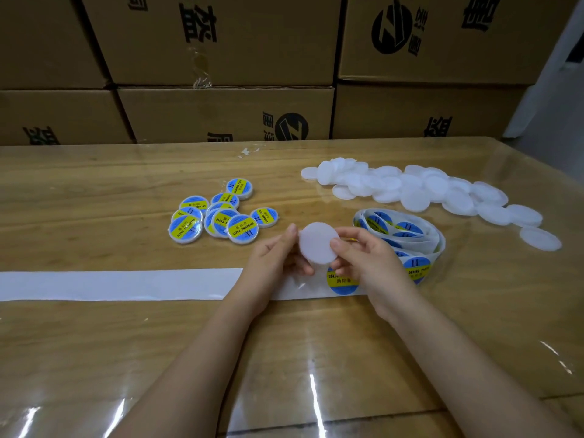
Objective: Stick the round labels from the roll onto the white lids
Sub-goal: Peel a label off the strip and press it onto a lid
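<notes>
Blank lid point(318, 243) pinched at rim by both hands: left hand point(275, 260) on left edge, right hand point(363, 257) on right edge, fingers curled. Next label point(343, 281) on strip point(126, 284), just below lid, under right hand, so right nearer. Roll point(410, 235) right of lid.

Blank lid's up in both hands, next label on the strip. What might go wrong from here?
1. The white lid is held only at its rim by the left hand and right hand; it may slip when one lets go.
2. The next label lies partly under the right hand and may crease in peeling.
3. The loose roll beside that hand may snag.
</notes>
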